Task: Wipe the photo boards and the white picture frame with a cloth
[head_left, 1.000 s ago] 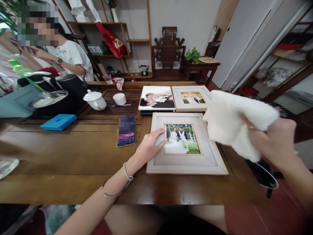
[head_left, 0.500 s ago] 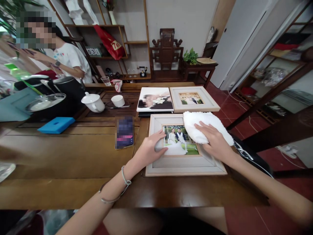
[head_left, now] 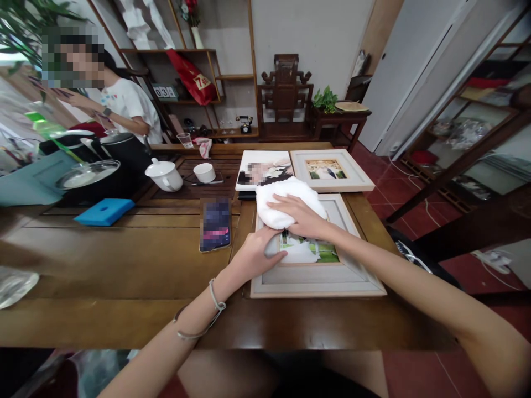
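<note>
A light wooden picture frame [head_left: 319, 280] with a couple's photo lies flat on the table before me. My left hand [head_left: 259, 251] rests on its left side, thumb and fingers apart, the thumb reaching over the photo. My right hand [head_left: 305, 215] holds a folded white towel [head_left: 290, 192] against the frame's upper left part, palm down on the cloth. The towel and my right arm hide the upper part of the photo. My left fingertips are close to the towel's lower edge.
Behind lie a white-edged photo panel [head_left: 265, 168] and another framed photo [head_left: 360, 171]. To the left are a phone [head_left: 215, 224], a blue box [head_left: 103, 211], a white lidded cup [head_left: 164, 174] and a small white bowl [head_left: 204, 172]. A person [head_left: 128, 105] sits at the far left.
My right hand has carried the white towel from the frame's upper right corner leftward to its upper left. My left hand has stayed in place on the frame. The view has shifted slightly.
</note>
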